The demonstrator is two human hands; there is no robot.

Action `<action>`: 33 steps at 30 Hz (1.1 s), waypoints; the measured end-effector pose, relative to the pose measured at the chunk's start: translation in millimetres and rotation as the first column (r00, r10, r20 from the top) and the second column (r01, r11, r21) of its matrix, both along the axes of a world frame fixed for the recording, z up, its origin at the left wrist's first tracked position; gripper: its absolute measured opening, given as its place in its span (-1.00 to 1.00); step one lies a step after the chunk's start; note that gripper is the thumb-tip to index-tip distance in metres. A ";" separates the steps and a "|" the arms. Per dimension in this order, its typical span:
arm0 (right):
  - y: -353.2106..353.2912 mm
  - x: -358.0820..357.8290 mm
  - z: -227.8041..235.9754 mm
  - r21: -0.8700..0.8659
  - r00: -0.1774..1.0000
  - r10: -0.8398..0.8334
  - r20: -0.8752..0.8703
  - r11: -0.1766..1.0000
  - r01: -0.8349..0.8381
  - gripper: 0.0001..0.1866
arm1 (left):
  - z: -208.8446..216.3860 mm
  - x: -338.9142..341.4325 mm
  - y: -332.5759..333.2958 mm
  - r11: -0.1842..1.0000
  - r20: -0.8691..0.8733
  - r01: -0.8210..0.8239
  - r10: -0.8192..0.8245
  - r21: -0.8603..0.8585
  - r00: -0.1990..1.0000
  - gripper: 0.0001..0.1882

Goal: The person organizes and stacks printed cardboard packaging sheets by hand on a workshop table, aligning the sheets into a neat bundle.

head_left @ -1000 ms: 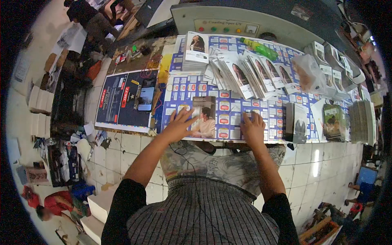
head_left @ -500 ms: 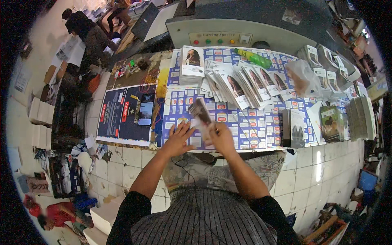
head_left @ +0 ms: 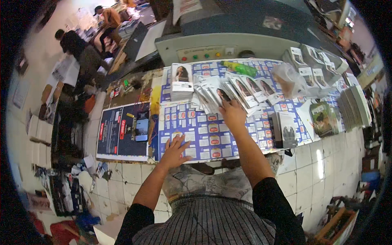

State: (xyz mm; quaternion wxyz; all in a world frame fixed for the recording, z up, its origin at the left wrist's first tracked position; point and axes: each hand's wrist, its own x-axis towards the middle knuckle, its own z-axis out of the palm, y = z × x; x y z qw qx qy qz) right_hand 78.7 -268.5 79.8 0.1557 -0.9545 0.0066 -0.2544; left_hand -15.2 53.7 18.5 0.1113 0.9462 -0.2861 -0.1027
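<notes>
My left hand (head_left: 175,152) lies open near the table's front edge, fingers spread on a blue and white printed sheet (head_left: 195,152). To the right, my right hand (head_left: 232,113) reaches onto a fanned pile of flat printed cartons (head_left: 246,92), its extended fingers touching a white and dark one with a picture of a long-haired person. Its fingertips partly blend with the pile; nothing is seen lifted in it. Left of the pile stands a neat stack of like cartons (head_left: 182,77).
A green bottle (head_left: 241,68) lies behind the pile. On the right are a plastic bag (head_left: 290,80), a grey box (head_left: 288,130) and stacked cartons (head_left: 354,107). A phone (head_left: 141,130) rests on a black printed sheet (head_left: 115,134). A machine panel (head_left: 208,53) borders the back; people work far left.
My right hand has moved from the table's front up to the pile. The carton it held between my hands is gone from there. My left hand stays nearby, and the view has shifted.
</notes>
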 end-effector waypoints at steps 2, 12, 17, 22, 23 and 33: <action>-7.1 -13.8 17.1 0.072 0.999 0.012 -0.030 0.997 -0.010 -0.42 | 0.0 -1.3 1.5 0.999 -0.018 -0.034 0.034 0.010 0.999 -0.21; -179.2 -158.6 -22.6 -0.173 0.809 -0.541 -0.228 0.841 0.513 -0.40 | 11.8 6.3 -4.5 0.996 -0.072 -0.042 0.036 -0.083 0.997 -0.26; -115.2 -171.2 -21.1 0.280 0.969 -0.200 -0.143 0.931 0.233 -0.38 | 9.8 -9.3 -33.4 0.928 -0.109 -0.155 0.124 -0.340 0.986 -0.31; 25.0 -176.8 -15.1 0.254 0.922 0.380 -0.074 0.901 -0.352 -0.35 | 50.4 -50.0 -113.9 0.572 -0.618 -0.466 -0.092 -0.675 0.781 -0.48; 48.0 -178.8 -6.3 0.276 0.881 0.458 -0.117 0.867 -0.414 -0.26 | 52.7 -53.7 -116.4 0.398 -0.744 -0.652 -0.133 -0.646 0.655 -0.51; 61.7 -155.7 4.1 0.413 0.867 0.480 -0.131 0.822 -0.393 -0.27 | 21.0 -73.4 -57.4 0.220 -0.851 -0.841 0.074 -0.495 0.520 -0.50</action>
